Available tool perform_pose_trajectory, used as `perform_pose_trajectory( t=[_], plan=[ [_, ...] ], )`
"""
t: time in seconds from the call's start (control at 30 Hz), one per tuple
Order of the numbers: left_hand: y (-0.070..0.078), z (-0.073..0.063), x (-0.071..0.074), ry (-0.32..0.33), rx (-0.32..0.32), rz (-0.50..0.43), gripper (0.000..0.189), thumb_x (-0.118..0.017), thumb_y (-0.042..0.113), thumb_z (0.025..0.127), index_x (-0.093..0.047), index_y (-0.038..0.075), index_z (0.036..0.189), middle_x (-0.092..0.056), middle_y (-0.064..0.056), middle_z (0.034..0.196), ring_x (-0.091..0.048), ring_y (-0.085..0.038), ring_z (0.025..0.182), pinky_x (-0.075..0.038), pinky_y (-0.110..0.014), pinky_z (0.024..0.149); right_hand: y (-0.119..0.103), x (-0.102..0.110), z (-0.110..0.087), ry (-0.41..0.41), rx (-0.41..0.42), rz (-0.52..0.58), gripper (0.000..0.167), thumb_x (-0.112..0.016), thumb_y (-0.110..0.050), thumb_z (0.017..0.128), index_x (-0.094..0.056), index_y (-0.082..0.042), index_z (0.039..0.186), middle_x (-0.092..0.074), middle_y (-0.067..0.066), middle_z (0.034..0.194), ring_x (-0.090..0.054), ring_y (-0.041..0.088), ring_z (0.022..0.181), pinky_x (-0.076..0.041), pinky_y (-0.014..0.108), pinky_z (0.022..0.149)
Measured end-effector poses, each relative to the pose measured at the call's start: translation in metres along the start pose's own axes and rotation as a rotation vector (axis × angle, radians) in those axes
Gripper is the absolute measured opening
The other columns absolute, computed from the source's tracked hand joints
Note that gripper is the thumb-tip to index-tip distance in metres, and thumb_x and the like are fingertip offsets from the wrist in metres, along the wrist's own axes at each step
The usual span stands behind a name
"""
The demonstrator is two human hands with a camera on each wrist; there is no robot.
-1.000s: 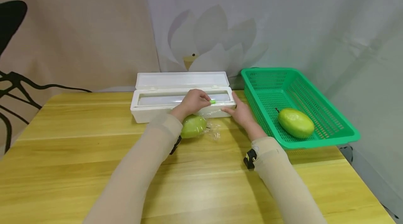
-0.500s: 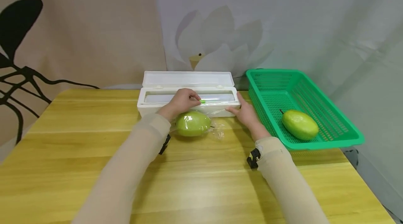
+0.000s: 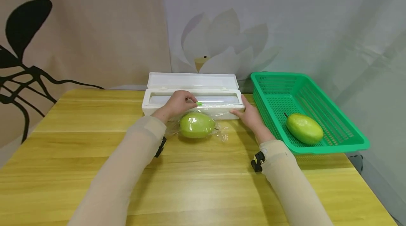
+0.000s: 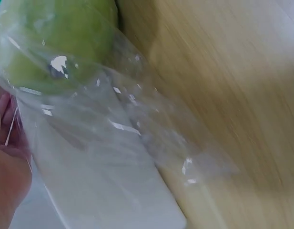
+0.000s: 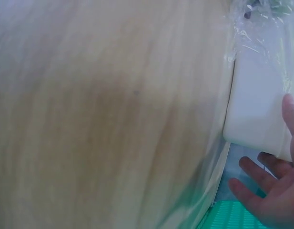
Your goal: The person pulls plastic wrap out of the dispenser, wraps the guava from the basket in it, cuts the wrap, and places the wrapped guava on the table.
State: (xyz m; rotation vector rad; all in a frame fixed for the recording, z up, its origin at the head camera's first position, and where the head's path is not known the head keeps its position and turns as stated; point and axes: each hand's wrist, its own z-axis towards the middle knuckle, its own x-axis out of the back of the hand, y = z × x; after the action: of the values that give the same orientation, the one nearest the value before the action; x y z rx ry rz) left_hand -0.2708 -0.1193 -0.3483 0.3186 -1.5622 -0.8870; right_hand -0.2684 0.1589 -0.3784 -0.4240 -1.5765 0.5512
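Note:
A white cling film box (image 3: 226, 115) stands at the table's back with its lid raised. My left hand (image 3: 177, 104) pinches the small green slide cutter (image 3: 199, 103) on the box's front rail, about mid-length. At the right end, my right hand (image 3: 252, 116) holds the box, its thumb (image 5: 290, 112) against the front face and the other fingers spread past the end. A green mango (image 3: 197, 125) lies before the box under clear film. In the left wrist view the cling film (image 4: 123, 126) drapes from the mango over the box's front; the pinching fingertips are hidden there.
To the right a green basket (image 3: 336, 148) holds another green mango (image 3: 304, 128). It stands close beside my right hand. A hanging cloth (image 3: 127, 25) backs the wooden table (image 3: 196, 190).
My left hand has slid the green cutter leftward along the box's rail, uncovering more of the wrapped mango. The right hand keeps its place at the box's end. The head view has shifted slightly.

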Motion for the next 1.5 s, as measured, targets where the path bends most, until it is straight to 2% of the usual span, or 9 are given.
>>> perform_pose_trajectory(
  t=[0.23,0.37,0.53,0.77,0.9,1.13,1.5],
  plan=[
    [-0.004,-0.01,0.008,0.018,-0.045,-0.025,0.018,-0.063,0.02,0.088,-0.069,0.006,0.098,-0.065,-0.013,0.112,-0.057,-0.032,0.111,-0.046,-0.043,0.098,-0.002,0.001,-0.002,-0.009,-0.011,-0.017,0.089,-0.061,-0.04,0.088,-0.006,-0.008,0.151,-0.03,0.029,0.146,-0.037,0.043,0.13,-0.034,0.049,0.108],
    [-0.007,-0.013,0.014,0.014,-0.036,-0.007,0.019,-0.063,0.019,0.088,-0.069,0.005,0.098,-0.064,-0.015,0.115,-0.055,-0.033,0.114,-0.045,-0.044,0.099,-0.002,0.0,-0.002,-0.023,-0.016,-0.026,0.089,-0.06,-0.04,0.089,-0.005,-0.008,0.151,-0.03,0.031,0.145,-0.036,0.043,0.131,-0.033,0.049,0.109],
    [-0.021,-0.018,0.026,0.031,-0.007,0.055,0.02,-0.062,0.016,0.088,-0.068,0.002,0.101,-0.064,-0.017,0.117,-0.052,-0.033,0.12,-0.039,-0.045,0.105,-0.001,0.003,-0.002,-0.017,-0.026,-0.023,0.089,-0.06,-0.04,0.089,-0.005,-0.008,0.151,-0.029,0.03,0.146,-0.033,0.043,0.132,-0.031,0.049,0.11],
    [-0.038,-0.028,0.038,0.078,-0.039,0.079,0.02,-0.064,0.015,0.086,-0.07,0.0,0.099,-0.068,-0.017,0.108,-0.055,-0.035,0.115,-0.039,-0.046,0.104,0.002,0.006,-0.003,-0.014,-0.016,-0.021,0.088,-0.06,-0.039,0.09,-0.006,-0.006,0.15,-0.027,0.029,0.147,-0.032,0.043,0.133,-0.031,0.05,0.11],
    [-0.046,-0.033,0.042,0.082,-0.047,0.07,0.019,-0.065,0.012,0.086,-0.069,-0.001,0.098,-0.069,-0.018,0.105,-0.057,-0.035,0.111,-0.041,-0.046,0.101,0.005,0.004,-0.003,-0.015,-0.01,-0.026,0.087,-0.06,-0.038,0.09,-0.006,-0.006,0.15,-0.028,0.03,0.146,-0.034,0.044,0.132,-0.032,0.05,0.109],
    [-0.051,-0.041,0.05,0.066,-0.019,0.029,0.017,-0.065,0.01,0.086,-0.069,-0.001,0.098,-0.066,-0.02,0.111,-0.056,-0.036,0.114,-0.04,-0.049,0.102,0.005,0.0,-0.002,-0.007,-0.002,-0.046,0.087,-0.06,-0.038,0.09,-0.006,-0.006,0.15,-0.032,0.033,0.143,-0.037,0.045,0.129,-0.034,0.051,0.107],
    [-0.054,-0.051,0.061,0.049,0.027,0.041,0.018,-0.063,0.012,0.088,-0.068,0.0,0.101,-0.063,-0.019,0.118,-0.052,-0.035,0.117,-0.037,-0.05,0.105,-0.001,0.0,-0.001,-0.002,0.009,-0.053,0.088,-0.061,-0.038,0.089,-0.007,-0.005,0.15,-0.032,0.032,0.143,-0.037,0.045,0.129,-0.033,0.051,0.108]
  ],
)
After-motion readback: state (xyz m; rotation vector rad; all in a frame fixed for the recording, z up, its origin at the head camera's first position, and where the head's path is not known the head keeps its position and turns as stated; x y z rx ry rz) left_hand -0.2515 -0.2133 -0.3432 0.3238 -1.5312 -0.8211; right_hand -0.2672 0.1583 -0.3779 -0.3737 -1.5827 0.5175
